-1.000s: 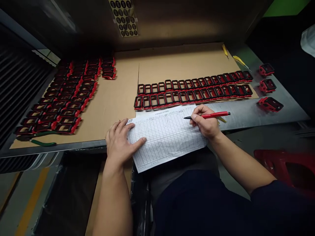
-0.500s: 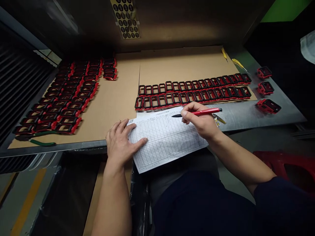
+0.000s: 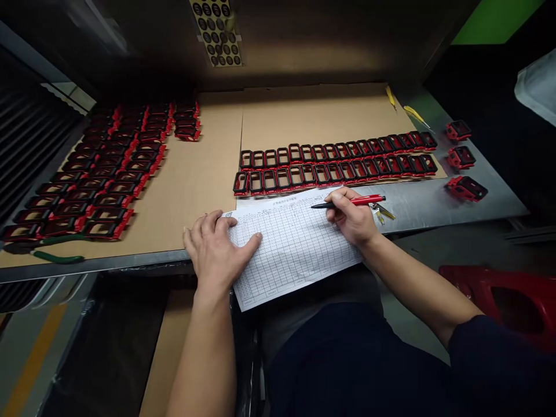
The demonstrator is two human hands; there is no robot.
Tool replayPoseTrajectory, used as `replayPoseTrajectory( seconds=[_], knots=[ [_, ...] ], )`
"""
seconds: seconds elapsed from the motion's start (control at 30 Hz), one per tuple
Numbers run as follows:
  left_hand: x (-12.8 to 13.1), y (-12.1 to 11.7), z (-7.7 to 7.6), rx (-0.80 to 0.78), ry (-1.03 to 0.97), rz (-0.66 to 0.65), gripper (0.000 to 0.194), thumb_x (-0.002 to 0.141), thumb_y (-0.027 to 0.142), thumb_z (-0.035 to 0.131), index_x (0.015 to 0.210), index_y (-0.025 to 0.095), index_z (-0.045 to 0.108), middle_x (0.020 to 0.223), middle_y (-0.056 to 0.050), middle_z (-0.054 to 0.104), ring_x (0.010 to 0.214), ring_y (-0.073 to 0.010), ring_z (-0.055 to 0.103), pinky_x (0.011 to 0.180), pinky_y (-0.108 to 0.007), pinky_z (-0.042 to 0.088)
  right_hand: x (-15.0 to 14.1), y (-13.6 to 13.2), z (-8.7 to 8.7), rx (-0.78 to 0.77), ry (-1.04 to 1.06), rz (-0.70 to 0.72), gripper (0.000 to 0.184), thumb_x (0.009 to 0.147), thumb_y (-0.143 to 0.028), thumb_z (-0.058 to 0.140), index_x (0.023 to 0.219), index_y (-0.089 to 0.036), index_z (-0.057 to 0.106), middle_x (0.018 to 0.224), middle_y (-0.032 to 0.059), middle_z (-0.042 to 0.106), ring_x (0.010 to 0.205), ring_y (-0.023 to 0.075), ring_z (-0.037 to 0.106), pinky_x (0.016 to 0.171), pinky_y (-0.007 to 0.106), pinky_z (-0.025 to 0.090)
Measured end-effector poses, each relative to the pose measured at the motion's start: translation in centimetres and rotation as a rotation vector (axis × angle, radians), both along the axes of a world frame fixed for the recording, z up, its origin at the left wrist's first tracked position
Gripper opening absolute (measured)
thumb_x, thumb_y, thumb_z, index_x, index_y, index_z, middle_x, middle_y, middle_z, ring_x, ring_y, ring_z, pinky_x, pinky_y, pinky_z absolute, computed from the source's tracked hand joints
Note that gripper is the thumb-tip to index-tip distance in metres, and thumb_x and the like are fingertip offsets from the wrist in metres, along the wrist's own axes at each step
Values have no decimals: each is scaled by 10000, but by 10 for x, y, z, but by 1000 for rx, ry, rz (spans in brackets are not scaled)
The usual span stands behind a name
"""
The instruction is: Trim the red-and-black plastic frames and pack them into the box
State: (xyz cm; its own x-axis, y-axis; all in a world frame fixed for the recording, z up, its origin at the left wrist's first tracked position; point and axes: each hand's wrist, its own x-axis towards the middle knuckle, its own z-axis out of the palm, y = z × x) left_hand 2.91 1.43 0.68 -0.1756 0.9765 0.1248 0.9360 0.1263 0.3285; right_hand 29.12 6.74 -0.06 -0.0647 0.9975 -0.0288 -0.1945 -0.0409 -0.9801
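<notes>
The big surface (image 3: 438,200) bears rows of red and black frames (image 3: 256,190). The paper (image 3: 295,243) lies partly on it, just in front of the frames, and sticks out past the near edge. The left hand (image 3: 216,249) is spread wide, thumb over the paper. The right hand (image 3: 350,215) pinches the pen (image 3: 368,200). With no surface under its near part, the paper could bend or slip if pressed there. I can't tell if the pen's tip touches. The small writing is too blurry to read. The right hand hides some paper.
</notes>
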Motion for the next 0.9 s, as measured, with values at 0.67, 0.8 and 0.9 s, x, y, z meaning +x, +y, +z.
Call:
replayPoseTrajectory(
  seconds=[0.67, 0.8, 0.9],
  knots=[
    [-8, 10, -3, 40, 21, -67, 306, 872, 537, 575, 948, 251, 652, 1355, -160, 550, 1351, -406, 471, 1203, -652, 256, -5, -3, -2, 110, -225, 69, 207, 734, -299, 769, 738, -193, 591, 650, -39, 560, 562, 94, 466, 537, 243, 391],
    [-4, 12, -5, 48, -13, 6, 312, 863, 571, 600, 869, 259, 610, 1323, -139, 563, 1336, -392, 486, 1222, -667, 220, -7, -4, 4, 83, -322, 146, 158, 739, -280, 730, 733, -189, 601, 657, -28, 580, 588, 108, 500, 553, 253, 408],
    [-3, 13, -7, 61, -32, 15, 303, 855, 568, 622, 861, 267, 590, 1326, -127, 564, 1344, -381, 486, 1234, -675, 191, -7, -6, 3, 53, -344, 189, 197, 795, -343, 713, 738, -187, 606, 641, -20, 594, 593, 120, 537, 567, 266, 428]
  ],
)
